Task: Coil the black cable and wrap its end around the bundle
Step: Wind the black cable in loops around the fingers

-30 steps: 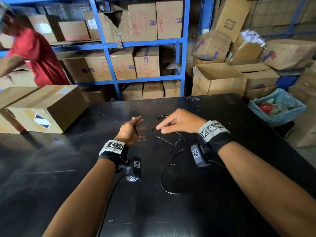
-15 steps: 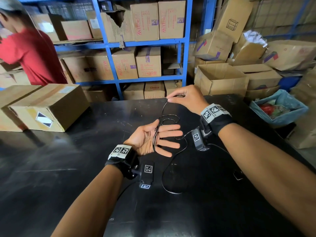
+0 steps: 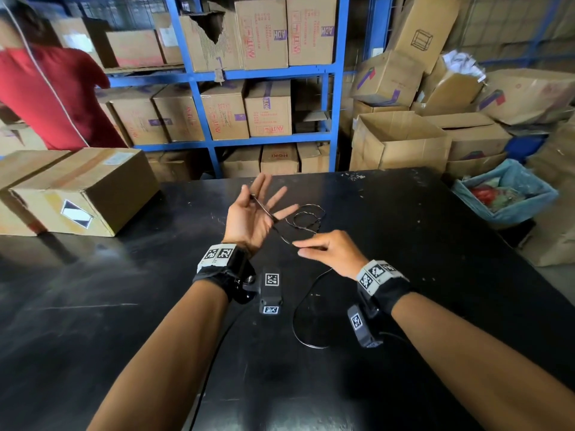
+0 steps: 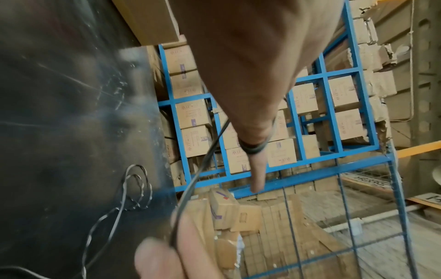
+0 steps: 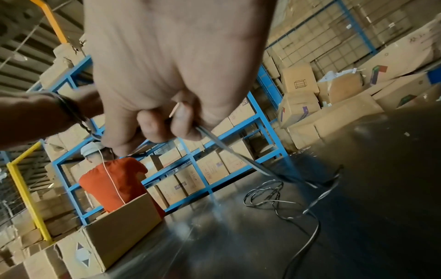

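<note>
— Where's the black cable [image 3: 306, 309]?

— Lower centre, one slack loop lies on the black table [image 3: 93, 321]. My right hand [image 3: 331, 251] pinches it. Above, it crosses my left hand [image 3: 252, 217], fingers spread; turns ring my thumb.

— Room?

— Bare tabletop around; cardboard box [image 3: 82, 191] left, table edge upper right.

— Changed?

— My right hand dropped from upper centre.

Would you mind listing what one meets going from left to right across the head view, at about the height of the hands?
Taped cardboard box → left hand, fingers spread with the black cable across its palm → right hand pinching the cable → blue-lined bin.
</note>
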